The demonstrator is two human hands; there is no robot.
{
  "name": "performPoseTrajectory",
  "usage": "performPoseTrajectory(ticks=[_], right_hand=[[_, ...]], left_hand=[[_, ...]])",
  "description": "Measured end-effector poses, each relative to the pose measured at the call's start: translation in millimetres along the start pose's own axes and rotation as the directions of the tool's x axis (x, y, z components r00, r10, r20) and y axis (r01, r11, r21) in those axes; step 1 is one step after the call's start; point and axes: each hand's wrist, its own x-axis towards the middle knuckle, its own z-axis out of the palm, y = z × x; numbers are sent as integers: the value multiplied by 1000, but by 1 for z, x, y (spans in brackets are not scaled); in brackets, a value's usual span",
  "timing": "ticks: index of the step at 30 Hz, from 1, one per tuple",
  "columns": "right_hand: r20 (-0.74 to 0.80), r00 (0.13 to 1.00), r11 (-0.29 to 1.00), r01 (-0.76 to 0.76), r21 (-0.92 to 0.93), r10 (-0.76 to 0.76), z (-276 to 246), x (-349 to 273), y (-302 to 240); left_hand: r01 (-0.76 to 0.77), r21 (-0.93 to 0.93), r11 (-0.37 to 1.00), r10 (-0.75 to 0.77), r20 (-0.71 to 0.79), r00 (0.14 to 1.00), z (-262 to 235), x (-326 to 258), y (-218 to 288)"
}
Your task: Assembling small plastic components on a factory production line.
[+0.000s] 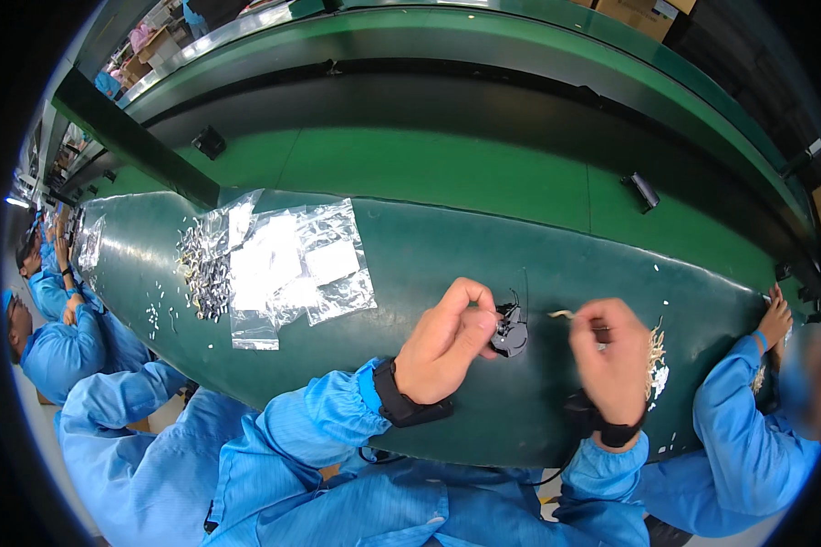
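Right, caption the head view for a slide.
Over a green worktable, the left hand is at a small black part while the right hand pinches a thin tan strip.

Clock face centred on view. Worktop (438,246): smooth, semi-gloss, light streaked along ten o'clock. Bags (342,232), nine o'clock: clear plastic, very glossy, creased. Black part (514,341), four o'clock: glossy, plastic-looking. Tan strip (559,314), just past three: matt. Sleeve (324,410), seven o'clock: blue cloth, wrinkled, matt. Box (643,14), one o'clock: cardboard, dull.
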Motion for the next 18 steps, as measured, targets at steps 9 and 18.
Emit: performPoseTrajectory(ticks=[9, 18], right_hand=[[-98, 899, 834, -434, -341, 428, -76, -11, 36], [72, 986, 989, 147, 30, -149, -26, 2, -3]], left_hand=[[-82, 230, 970, 63, 89, 994, 5, -1, 3], [-82, 315, 945, 51, 105, 993, 9, 3, 0]])
